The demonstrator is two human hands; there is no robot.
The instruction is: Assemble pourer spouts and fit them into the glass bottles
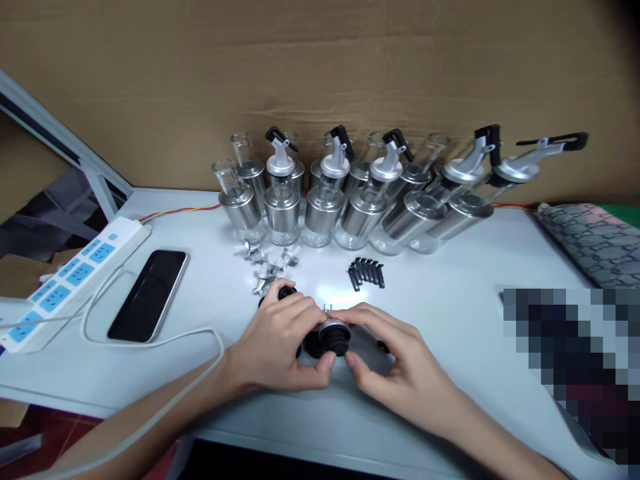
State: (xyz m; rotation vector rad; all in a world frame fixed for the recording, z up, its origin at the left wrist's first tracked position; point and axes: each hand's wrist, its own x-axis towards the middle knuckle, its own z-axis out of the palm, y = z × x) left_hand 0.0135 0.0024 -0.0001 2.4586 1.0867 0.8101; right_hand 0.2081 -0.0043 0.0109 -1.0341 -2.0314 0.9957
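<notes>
Two hands share one small pourer cap (334, 333), a silver ring over a ribbed black stopper, held just above the front middle of the white surface (450, 313). From my screen I read the left hand (280, 343) as pinching it from one side, thumb below and fingers curled over the top. The right hand (395, 360) grips the opposite side, with the index finger lying across the silver rim and the thumb underneath. Two thin prongs stick up from the ring's far edge.

Just behind the left hand's knuckles lies a loose black stopper (286, 292), and another dark piece shows below its fingers, resting on the surface. A little farther back I see a cluster of silver spout parts (267, 263), and to their right a neat row of black pins (367, 272). Behind those stand the glass bottles (320, 213) with steel sleeves, ranked against the cardboard wall (320, 67); several carry lever spouts.

Off to the left lie a dark phone (149, 293) and a power strip (75, 273) with blue sockets, and a white cable (150, 343) loops past the left forearm. A patterned cloth (590, 240) sits at the right edge.
</notes>
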